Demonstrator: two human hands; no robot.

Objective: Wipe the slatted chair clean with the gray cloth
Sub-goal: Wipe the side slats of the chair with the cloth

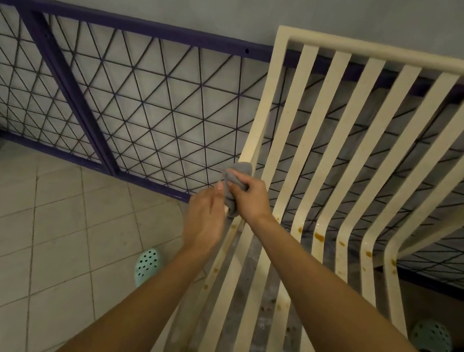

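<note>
Against the purple mesh frame [110,88] and gray wall stands the cream slatted chair [334,162], slats running long from top rail down twd the viewer, bending into the seat w/ brown stains at the bend. Both forearms reach fwd over the seat. Right hand [247,198], grip pinched on the gray cloth [235,182], presses it to the chair's left side rail. Left hand [205,220] just beside, fingers curled, thumb touching the cloth.
</note>
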